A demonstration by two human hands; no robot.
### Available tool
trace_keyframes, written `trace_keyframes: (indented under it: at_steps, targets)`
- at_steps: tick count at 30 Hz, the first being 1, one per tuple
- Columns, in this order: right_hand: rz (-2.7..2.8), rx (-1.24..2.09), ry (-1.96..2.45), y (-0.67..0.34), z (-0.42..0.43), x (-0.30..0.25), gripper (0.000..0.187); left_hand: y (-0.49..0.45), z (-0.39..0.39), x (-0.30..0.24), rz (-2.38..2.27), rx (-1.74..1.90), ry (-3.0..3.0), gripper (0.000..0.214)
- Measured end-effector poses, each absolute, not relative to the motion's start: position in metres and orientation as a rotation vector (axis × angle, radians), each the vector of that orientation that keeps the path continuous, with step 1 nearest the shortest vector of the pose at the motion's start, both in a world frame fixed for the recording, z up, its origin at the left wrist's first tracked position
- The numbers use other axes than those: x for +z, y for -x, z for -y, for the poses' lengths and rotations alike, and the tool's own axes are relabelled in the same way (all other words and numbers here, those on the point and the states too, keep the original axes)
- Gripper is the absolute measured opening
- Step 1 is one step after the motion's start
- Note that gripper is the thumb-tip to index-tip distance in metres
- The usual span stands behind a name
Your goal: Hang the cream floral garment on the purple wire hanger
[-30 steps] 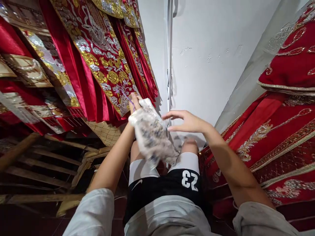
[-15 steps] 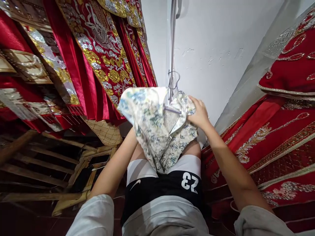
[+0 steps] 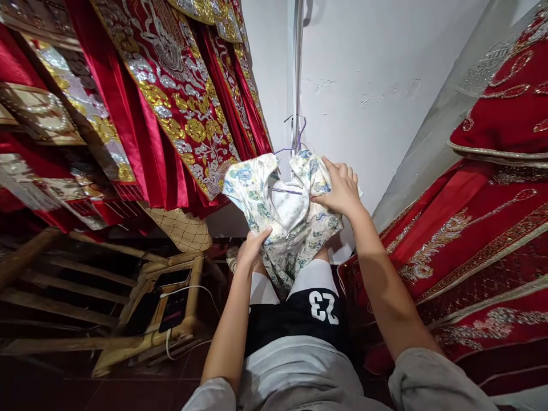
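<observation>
A white garment with a blue and green floral print [image 3: 276,220] hangs on a thin purple wire hanger [image 3: 302,132], whose hook rises above the neckline. The hanger's lower bar shows through the open neck. My left hand [image 3: 253,246] pinches the cloth at the lower left of the neckline, thumb on top and fingers hidden beneath. On the other side, my right hand [image 3: 340,188] grips the garment near its right shoulder, thumb over the front. Lower folds of the cloth drop between my knees.
Red embroidered garments [image 3: 184,108] hang at the left, with more red beaded ones [image 3: 492,228] at the right. A bamboo chair [image 3: 188,325] at lower left bears phones [image 3: 173,311] and a white cable. A metal pole [image 3: 295,63] stands by the white wall [image 3: 363,57].
My left hand has come out from under the cloth and now holds its front. The garment has spread flatter, showing its neckline and the hanger. My right hand stays at the right shoulder.
</observation>
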State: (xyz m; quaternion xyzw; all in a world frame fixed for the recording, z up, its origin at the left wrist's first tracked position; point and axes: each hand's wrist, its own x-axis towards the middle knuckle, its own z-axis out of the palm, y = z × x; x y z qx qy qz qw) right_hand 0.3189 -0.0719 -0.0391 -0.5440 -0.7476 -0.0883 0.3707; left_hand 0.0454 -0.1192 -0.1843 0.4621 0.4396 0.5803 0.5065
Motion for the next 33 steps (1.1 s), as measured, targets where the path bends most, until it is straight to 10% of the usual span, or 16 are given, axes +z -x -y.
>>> trace_keyframes:
  at_steps: [6,11,15,25,33]
  targets:
    - [1.324,-0.138,1.509,-0.331,0.103,-0.096,0.089,-0.041,0.141,-0.199,-1.055,1.403,-1.042,0.077]
    - [0.956,0.374,1.262,-0.283,0.136,-0.165,0.040,-0.059,0.151,-0.194,-1.016,1.406,-1.044,0.078]
    - [1.473,1.119,1.174,-0.242,0.145,-0.191,0.053,-0.073,0.156,-0.194,-0.942,1.407,-1.049,0.073]
    - [1.365,1.290,1.047,-0.240,0.147,-0.184,0.044,-0.096,0.160,-0.215,-1.561,2.106,-1.482,0.055]
    - [1.215,1.533,0.960,-0.246,0.148,-0.149,0.025,-0.122,0.151,-0.232,-1.186,1.531,-1.900,0.015]
